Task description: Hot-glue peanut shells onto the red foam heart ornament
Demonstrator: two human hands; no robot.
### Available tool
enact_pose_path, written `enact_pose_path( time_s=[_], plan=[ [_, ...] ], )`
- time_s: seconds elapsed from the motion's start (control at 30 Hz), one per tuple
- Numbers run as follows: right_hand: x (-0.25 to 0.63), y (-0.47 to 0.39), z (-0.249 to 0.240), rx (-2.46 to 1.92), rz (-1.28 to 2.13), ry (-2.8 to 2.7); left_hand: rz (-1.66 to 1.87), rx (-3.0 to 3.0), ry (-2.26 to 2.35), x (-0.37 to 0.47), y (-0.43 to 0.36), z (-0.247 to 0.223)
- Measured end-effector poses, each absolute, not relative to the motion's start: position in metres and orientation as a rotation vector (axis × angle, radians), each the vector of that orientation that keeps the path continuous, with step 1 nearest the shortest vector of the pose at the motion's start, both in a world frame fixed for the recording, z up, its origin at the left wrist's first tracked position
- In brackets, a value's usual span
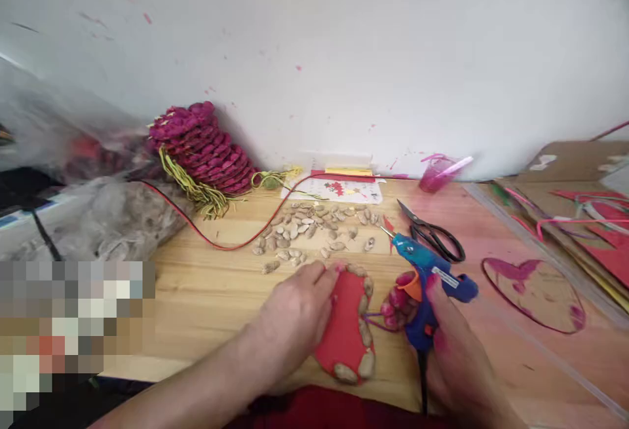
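Card (pixel 343 324), red, flat, its long axis running away from me, lies between my hands, rough tan peanuts (pixel 366 363) rimming its right side. My left hand (pixel 295 311) is nearer, fingertips gathered at the far-left edge; what they pinch, I cannot tell. My right hand (pixel 462 357) grips the smooth blue glue gun (pixel 425 262), nozzle pointing beyond the card, toward loose, wrinkled peanuts (pixel 293 228).
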State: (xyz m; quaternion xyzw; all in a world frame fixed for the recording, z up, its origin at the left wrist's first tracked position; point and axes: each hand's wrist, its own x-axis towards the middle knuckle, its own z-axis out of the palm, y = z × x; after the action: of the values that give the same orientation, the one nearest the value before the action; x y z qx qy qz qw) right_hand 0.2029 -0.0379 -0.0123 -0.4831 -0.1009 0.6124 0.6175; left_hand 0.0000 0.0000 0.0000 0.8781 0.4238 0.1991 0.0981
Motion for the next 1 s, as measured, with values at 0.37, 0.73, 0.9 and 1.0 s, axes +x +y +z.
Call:
enact_pose_path(
  time_s=[0.37, 0.73, 0.9, 1.0],
  plan=[
    [0.203, -0.039, -0.007, -1.102, 1.431, -0.259, 0.402, 2.651, 1.636, -0.024, 0.126, 0.027],
    [0.205, -0.040, -0.006, -1.134, 1.457, -0.213, 0.361, 2.490, 1.700, -0.017, 0.139, 0.011],
    [0.205, -0.040, -0.006, -1.116, 1.470, -0.229, 0.561, 1.828, 1.482, -0.036, 0.131, 0.019],
    [0.205, -0.039, -0.007, -1.101, 1.457, -0.274, 0.526, 1.584, 1.312, -0.043, 0.115, 0.021]
  ],
)
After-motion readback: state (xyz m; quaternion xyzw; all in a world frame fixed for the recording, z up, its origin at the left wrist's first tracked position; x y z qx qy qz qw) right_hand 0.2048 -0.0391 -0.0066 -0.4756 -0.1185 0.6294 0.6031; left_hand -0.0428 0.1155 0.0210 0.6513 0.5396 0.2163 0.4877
